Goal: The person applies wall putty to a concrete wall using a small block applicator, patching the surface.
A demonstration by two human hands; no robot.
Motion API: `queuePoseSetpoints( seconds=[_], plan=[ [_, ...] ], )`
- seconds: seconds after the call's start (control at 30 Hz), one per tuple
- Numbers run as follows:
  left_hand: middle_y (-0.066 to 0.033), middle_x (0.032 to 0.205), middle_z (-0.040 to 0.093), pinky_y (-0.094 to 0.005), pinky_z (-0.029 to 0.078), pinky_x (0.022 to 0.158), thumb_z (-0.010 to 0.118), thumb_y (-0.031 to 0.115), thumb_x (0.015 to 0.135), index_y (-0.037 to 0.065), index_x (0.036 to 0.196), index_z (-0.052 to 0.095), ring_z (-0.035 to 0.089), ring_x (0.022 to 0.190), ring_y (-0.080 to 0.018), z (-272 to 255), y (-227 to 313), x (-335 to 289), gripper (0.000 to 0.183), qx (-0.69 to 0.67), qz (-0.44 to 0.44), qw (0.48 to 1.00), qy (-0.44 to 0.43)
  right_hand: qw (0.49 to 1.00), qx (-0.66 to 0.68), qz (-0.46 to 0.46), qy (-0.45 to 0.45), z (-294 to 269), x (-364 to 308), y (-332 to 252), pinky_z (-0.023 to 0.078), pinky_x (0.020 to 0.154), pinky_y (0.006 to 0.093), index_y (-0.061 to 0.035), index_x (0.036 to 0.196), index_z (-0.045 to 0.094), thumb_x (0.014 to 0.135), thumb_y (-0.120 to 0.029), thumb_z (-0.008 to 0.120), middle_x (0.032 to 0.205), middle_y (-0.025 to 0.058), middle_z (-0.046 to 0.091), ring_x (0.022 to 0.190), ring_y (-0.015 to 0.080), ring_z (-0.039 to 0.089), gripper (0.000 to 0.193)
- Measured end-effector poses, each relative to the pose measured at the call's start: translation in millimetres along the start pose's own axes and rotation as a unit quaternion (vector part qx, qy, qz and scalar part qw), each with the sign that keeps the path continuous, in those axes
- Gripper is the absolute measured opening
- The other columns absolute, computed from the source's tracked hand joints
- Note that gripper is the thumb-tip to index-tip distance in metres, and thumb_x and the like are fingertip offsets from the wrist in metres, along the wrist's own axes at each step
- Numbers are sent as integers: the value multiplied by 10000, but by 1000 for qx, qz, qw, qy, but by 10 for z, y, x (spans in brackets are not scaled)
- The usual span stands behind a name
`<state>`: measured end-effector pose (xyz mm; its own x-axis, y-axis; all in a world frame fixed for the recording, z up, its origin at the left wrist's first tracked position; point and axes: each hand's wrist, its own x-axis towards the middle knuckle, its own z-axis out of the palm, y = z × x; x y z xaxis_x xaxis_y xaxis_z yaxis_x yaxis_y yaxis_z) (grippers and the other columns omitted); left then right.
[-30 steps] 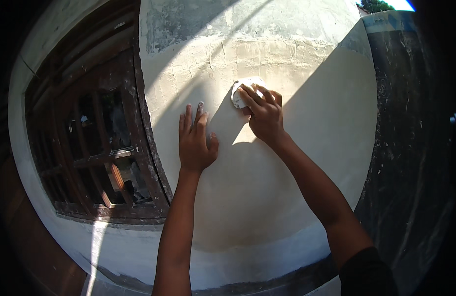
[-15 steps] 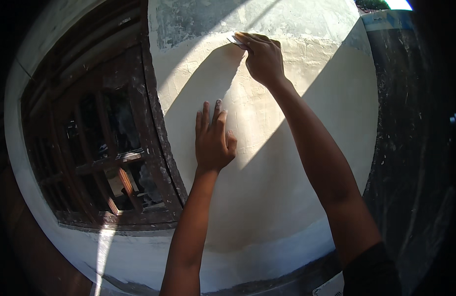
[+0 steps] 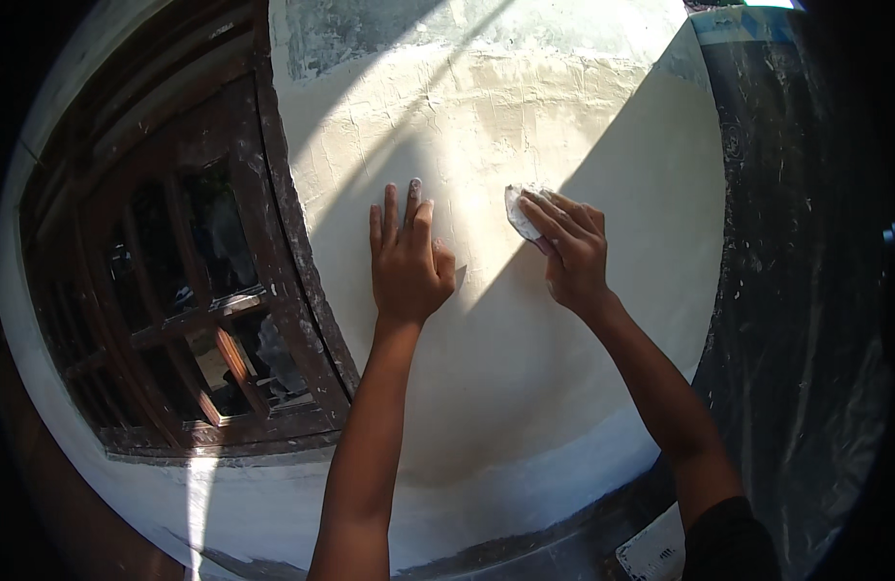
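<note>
My right hand (image 3: 575, 247) grips a small flat putty scraper (image 3: 521, 215), its face caked with white paste. It is at mid-height on the wall (image 3: 505, 387), by the edge of a shadow band. To its left, my left hand (image 3: 409, 261) lies against the same wall with fingers stretched upward and nothing in it; white residue marks a fingertip. The wall's middle carries a cream, skimmed coat with ridges and creases higher up. Above that coat is a rougher grey-white band (image 3: 360, 34).
A dark brown wooden window frame (image 3: 273, 194) with glass panes borders the wall on the left. Dark sheeting (image 3: 796, 290) hangs on the right. At the bottom right, near my right elbow, sits a pale, dark-marked object (image 3: 655, 547), partly cut off.
My right hand has come down and to the right from the top of the cream coat, scraper still held. The left hand keeps its place on the wall. The view has shifted slightly.
</note>
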<state>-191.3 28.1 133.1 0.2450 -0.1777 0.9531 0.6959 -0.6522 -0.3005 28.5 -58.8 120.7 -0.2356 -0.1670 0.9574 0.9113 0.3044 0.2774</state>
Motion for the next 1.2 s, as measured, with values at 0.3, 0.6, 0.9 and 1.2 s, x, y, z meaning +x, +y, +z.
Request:
queuePoseSetpoints(
  seconds=[0.3,0.6,0.9,1.2],
  plan=[
    [-228,1489,484,-586,208,1205,523,114,807,3,1298,518,337,1453,-455,-26,58,32,503,-8,3,1000,-1,997,-43,24,59,429,1170,875,461,1028,376,-170,1265,693,917,-48,621,1285,60,678,1225,267,623,375],
    [-228,1482,492,-593,211,1202,515,112,809,4,1290,523,343,1451,-451,16,32,9,493,3,2,1000,11,985,-15,81,-154,-133,-1515,-368,329,1053,445,-131,1306,654,820,-76,698,1322,39,672,1284,239,567,491],
    [-222,1477,498,-598,226,1195,513,119,810,-3,1293,529,359,1440,-455,-20,51,5,499,6,1,1000,-1,993,-11,-60,99,332,1379,161,412,1003,405,-179,1300,665,885,-65,614,1303,18,680,1221,246,619,434],
    [-215,1476,502,-586,216,1204,525,103,814,4,1279,531,356,1448,-436,-25,9,-56,476,1,-3,1000,-14,999,-6,18,-28,588,-72,-244,313,1046,457,-140,1311,650,820,-89,710,1332,27,660,1288,246,537,497]
  ],
)
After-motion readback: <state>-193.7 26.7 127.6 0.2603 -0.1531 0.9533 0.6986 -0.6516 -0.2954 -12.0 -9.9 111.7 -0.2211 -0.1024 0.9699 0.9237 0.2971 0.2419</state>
